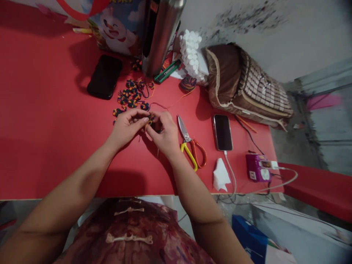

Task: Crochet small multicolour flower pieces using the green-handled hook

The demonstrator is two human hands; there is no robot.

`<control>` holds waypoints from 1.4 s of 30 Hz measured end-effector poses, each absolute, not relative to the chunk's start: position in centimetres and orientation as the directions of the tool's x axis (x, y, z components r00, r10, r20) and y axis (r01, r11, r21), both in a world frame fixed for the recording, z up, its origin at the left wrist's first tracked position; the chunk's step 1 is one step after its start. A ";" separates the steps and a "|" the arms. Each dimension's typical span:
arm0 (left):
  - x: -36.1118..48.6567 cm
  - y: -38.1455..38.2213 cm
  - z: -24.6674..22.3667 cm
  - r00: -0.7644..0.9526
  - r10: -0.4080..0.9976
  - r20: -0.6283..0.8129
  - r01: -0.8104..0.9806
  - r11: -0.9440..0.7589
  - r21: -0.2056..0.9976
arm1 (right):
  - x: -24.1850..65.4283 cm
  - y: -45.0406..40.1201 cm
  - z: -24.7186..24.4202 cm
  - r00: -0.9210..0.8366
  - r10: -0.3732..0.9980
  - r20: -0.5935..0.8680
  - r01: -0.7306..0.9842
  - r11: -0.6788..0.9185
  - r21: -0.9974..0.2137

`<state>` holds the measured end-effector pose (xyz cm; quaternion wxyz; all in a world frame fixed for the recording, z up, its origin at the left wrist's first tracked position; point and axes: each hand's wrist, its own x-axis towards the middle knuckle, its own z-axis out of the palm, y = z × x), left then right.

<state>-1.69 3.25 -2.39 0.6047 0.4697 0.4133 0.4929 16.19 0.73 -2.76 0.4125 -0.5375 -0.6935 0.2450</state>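
Over the red table (68, 146), my left hand (125, 128) and my right hand (165, 134) meet, fingertips close together. Between them they pinch a small bundle of multicoloured yarn (150, 118), partly hidden by the fingers. A pile of dark, orange and purple yarn pieces (131, 94) lies just beyond my left hand. Thin strands run from my fingers toward a small ball of yarn (188, 83). Scissors with one yellow and one orange handle (187, 137) rest to the right of my right hand, blades slightly apart.
A black phone (105, 77) lies back left. Behind stand a printed bag (117, 27) and a steel flask (163, 36), near a green cutter (167, 72). Rightward are a charging phone (222, 132), tissue (221, 176), purple power block (255, 168) and brown quilted bundle (247, 80).
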 end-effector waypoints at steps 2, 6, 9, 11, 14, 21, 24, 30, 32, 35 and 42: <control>-1.7 3.3 -2.4 0.180 0.983 -0.035 -0.217 0.074 0.973 | 15.9 0.6 -2.7 -0.054 0.940 0.338 0.500 0.318 -0.805; -1.8 3.4 -2.3 0.198 0.980 -0.036 -0.233 0.082 0.969 | 15.6 0.5 -2.8 0.015 0.937 0.348 0.419 0.310 -0.853; -1.7 3.3 -2.2 0.212 0.976 -0.040 -0.246 0.093 0.965 | 15.6 0.6 -2.9 0.053 0.958 0.280 0.372 0.241 -0.896; -1.6 3.2 -2.2 0.228 0.973 -0.043 -0.254 0.102 0.962 | 15.7 0.7 -3.0 0.079 0.969 0.236 0.322 0.199 -0.926; -1.4 3.1 -2.2 0.244 0.968 -0.054 -0.265 0.120 0.957 | 15.7 0.8 -2.8 0.122 0.979 0.165 0.213 0.136 -0.967; -1.5 3.2 -2.1 0.255 0.965 -0.067 -0.282 0.140 0.949 | 15.7 1.0 -1.9 0.072 0.997 -0.003 -0.094 0.003 -0.996; -1.7 3.3 -1.9 0.255 0.964 -0.077 -0.279 0.149 0.949 | 16.2 1.2 -2.0 0.090 0.996 -0.015 -0.098 -0.006 -0.995; -1.8 3.3 -1.7 0.230 0.971 -0.062 -0.268 0.125 0.955 | 16.8 1.5 -2.4 0.117 0.993 0.026 -0.049 0.032 -0.998; -1.8 3.2 -1.6 0.217 0.975 -0.041 -0.278 0.101 0.955 | 16.8 1.5 -2.4 0.120 0.992 0.036 -0.067 0.044 -0.997; -1.8 3.2 -1.5 0.200 0.980 -0.003 -0.289 0.062 0.955 | 16.7 1.4 -2.2 0.115 0.992 0.057 -0.033 0.061 -0.998; -1.7 3.3 -1.8 0.217 0.976 0.000 -0.313 0.070 0.947 | 16.5 1.5 -1.6 0.161 0.982 0.102 -0.059 0.113 -0.992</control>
